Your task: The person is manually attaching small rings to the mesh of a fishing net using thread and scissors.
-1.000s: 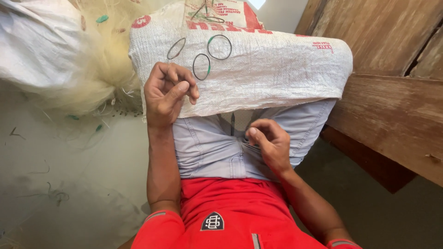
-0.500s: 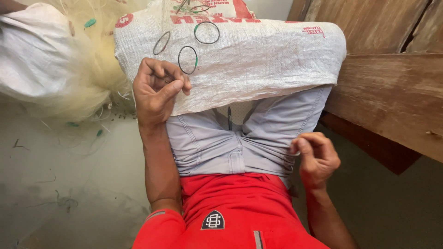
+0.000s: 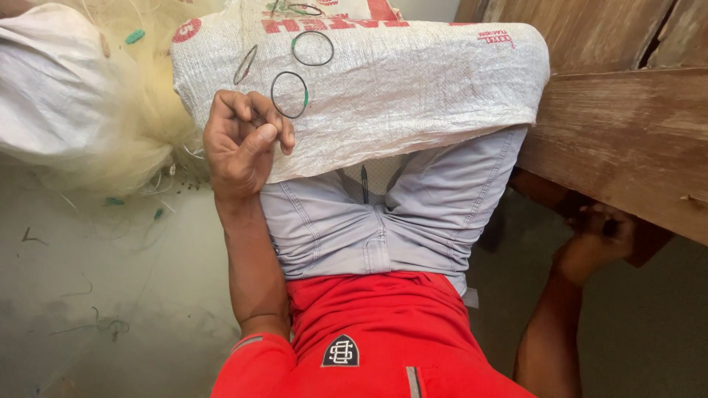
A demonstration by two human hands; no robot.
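Sack (image 3: 413,88) lengthwise across lap (rings (image 3: 289,95) flat), left hand (image 3: 240,144) curled

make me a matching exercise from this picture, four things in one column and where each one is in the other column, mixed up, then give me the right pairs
Things:
1. left hand
2. right hand
3. rings
4. netting

Places:
A. lying on top of the white sack
B. piled on the floor left of the sack
C. curled at the sack's near edge, over the thigh
D. down under the wooden bench

Pairs: 1-C, 2-D, 3-A, 4-B
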